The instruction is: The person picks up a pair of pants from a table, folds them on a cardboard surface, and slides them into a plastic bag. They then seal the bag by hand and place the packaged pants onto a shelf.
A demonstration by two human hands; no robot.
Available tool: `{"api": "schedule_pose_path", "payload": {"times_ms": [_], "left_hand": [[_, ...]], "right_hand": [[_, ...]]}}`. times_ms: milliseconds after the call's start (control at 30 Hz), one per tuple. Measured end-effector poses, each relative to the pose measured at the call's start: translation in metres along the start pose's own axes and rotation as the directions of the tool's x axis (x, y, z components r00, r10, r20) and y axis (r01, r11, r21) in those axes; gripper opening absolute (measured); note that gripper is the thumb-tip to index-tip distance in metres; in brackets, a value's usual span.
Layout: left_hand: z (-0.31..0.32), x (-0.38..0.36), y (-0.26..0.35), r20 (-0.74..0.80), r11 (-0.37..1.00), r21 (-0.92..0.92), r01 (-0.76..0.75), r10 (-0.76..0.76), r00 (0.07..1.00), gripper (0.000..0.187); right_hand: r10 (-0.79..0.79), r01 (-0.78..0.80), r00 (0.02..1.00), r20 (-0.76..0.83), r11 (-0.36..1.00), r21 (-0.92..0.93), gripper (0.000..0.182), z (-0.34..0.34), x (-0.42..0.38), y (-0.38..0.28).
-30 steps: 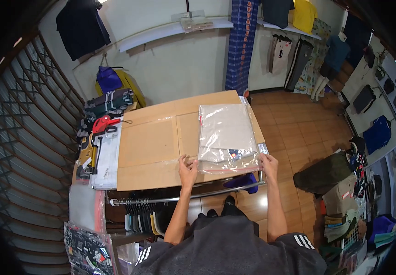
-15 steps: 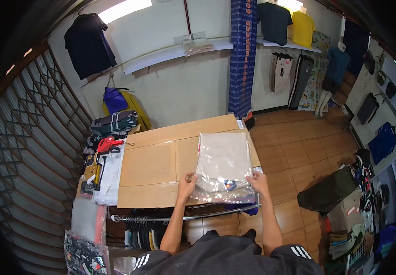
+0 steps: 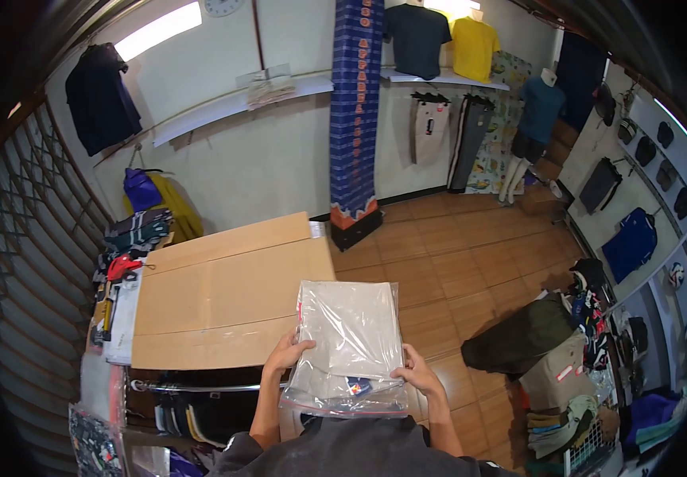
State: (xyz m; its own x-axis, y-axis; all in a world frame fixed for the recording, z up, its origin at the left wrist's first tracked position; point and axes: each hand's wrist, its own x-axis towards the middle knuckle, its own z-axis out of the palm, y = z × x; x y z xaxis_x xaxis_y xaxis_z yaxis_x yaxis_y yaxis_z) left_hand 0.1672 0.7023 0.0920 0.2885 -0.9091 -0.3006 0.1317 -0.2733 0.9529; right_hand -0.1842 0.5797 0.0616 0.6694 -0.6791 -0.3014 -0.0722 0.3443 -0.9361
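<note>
A folded beige garment in a clear plastic bag (image 3: 349,330) is held up close to my body, in front of the cardboard's right end. My left hand (image 3: 286,352) grips the bag's left edge, thumb on top. On the opposite edge my right hand (image 3: 419,372) pinches the plastic, its thumb also on top. A small dark blue tag (image 3: 358,386) shows through the plastic near the bottom. Most of my fingers are hidden under the bag. The flat cardboard sheet (image 3: 224,290) lies on the table to the left.
A red tape dispenser (image 3: 124,267) and folded clothes (image 3: 138,229) sit at the table's left end. Below its front edge runs a metal rail (image 3: 200,389) with hung garments. Clothes are piled at the right (image 3: 554,374). A blue pillar (image 3: 355,119) stands beyond the table.
The bagged garment has been lifted off the cardboard and drawn toward my body, with both hands still on its sides. The view has turned right.
</note>
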Motion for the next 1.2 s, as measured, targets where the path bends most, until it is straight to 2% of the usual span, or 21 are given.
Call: {"api": "schedule_pose_path", "payload": {"times_ms": [33,100,200,233,300,433,533,600,667,833,933,1000,1200], "left_hand": [[0.023,0.003,0.008,0.010,1.000,0.005,-0.001,0.001,1.000,0.056],[0.064,0.011,0.018,0.026,1.000,0.018,0.003,-0.004,1.000,0.061],[0.114,0.046,-0.003,0.065,0.998,0.022,-0.056,0.055,0.996,0.056],[0.137,0.043,0.024,0.164,0.998,-0.058,-0.010,0.019,0.986,0.054],[0.171,0.054,0.042,0.201,0.998,-0.048,-0.032,0.041,0.979,0.053],[0.205,0.094,0.040,0.270,0.998,-0.065,-0.009,0.026,0.963,0.051],[0.229,0.128,0.046,0.316,0.996,-0.087,0.019,0.009,0.949,0.051],[0.242,0.155,0.047,0.341,0.996,-0.084,0.039,-0.008,0.940,0.051],[0.253,0.185,0.049,0.356,0.995,-0.089,0.033,0.001,0.935,0.051],[0.260,0.288,0.048,0.368,0.997,-0.077,-0.013,0.040,0.929,0.052],[0.263,0.345,0.084,0.369,0.997,-0.080,-0.009,0.038,0.928,0.052],[0.258,0.376,0.112,0.358,0.995,-0.093,0.021,0.013,0.934,0.052],[0.220,0.454,0.152,0.236,0.991,-0.041,-0.127,0.133,0.963,0.055]], "right_hand": [[0.037,-0.037,0.999,-0.003,0.999,-0.036,0.075,-0.012,-0.013,-0.023],[0.015,-0.015,1.000,-0.008,0.999,-0.030,0.074,-0.057,-0.015,-0.006],[0.018,-0.018,0.999,-0.031,1.000,-0.003,0.069,-0.106,-0.027,-0.008],[0.027,-0.026,0.999,-0.042,1.000,0.010,0.067,-0.119,-0.033,-0.013],[0.100,-0.097,0.988,-0.117,0.995,0.035,0.054,-0.145,-0.041,-0.020],[0.185,-0.140,0.951,-0.248,0.972,0.187,0.033,-0.195,-0.029,0.001],[0.226,-0.103,0.917,-0.329,0.930,0.352,0.029,-0.215,-0.007,0.004],[0.284,-0.162,0.895,-0.343,0.925,0.344,0.033,-0.228,0.006,-0.012],[0.304,-0.184,0.883,-0.357,0.925,0.333,0.035,-0.245,0.024,-0.023],[0.239,-0.111,0.883,-0.405,0.942,0.316,0.038,-0.293,0.095,-0.049],[0.173,-0.042,0.894,-0.414,0.951,0.307,0.040,-0.311,0.148,-0.090],[0.181,-0.062,0.901,-0.394,0.953,0.296,0.042,-0.322,0.186,-0.117],[0.071,0.009,0.943,-0.327,0.972,0.235,0.051,-0.328,0.307,-0.187]]}}
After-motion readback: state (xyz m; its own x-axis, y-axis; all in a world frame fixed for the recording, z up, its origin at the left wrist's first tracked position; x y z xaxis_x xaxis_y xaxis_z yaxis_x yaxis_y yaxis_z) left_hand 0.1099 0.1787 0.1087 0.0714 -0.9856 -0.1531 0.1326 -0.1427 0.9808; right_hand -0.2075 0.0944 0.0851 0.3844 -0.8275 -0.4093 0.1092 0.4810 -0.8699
